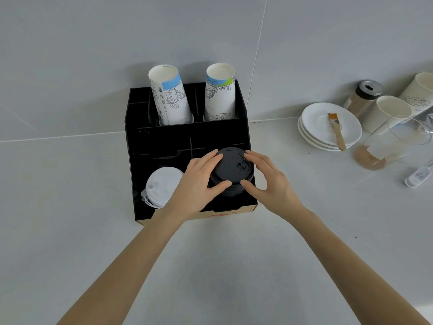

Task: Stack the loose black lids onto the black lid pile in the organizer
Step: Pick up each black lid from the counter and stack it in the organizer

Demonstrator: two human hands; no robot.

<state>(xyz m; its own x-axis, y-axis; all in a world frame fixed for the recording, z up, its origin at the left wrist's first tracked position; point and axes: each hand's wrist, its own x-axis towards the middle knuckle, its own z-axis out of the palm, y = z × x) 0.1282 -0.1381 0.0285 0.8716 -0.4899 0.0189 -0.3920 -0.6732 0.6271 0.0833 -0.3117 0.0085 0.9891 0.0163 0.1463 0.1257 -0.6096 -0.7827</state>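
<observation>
Two bare forearms are reaching up from the bottom edge toward the black organizer, which is sitting on the pale counter against the wall. Both hands are cupping the black lid pile in the organizer's front right compartment. From the left, the left hand is pressing its fingers along the top rim and its thumb against the near side of the pile. Opposite it, the right hand is doing the same, fingers curled on the far rim and thumb touching the near edge. So both hands are clamping on the pile, held apart by it, with the top lid's sip tab showing between them.

Just beside the pile, in the front left compartment, a stack of white lids is leaning slightly. Two stacks of printed paper cups are standing in the rear compartments, one at the left and one at the right. Well apart to the right, a small brush is lying on stacked white saucers, near a shaker jar and plain paper cups.
</observation>
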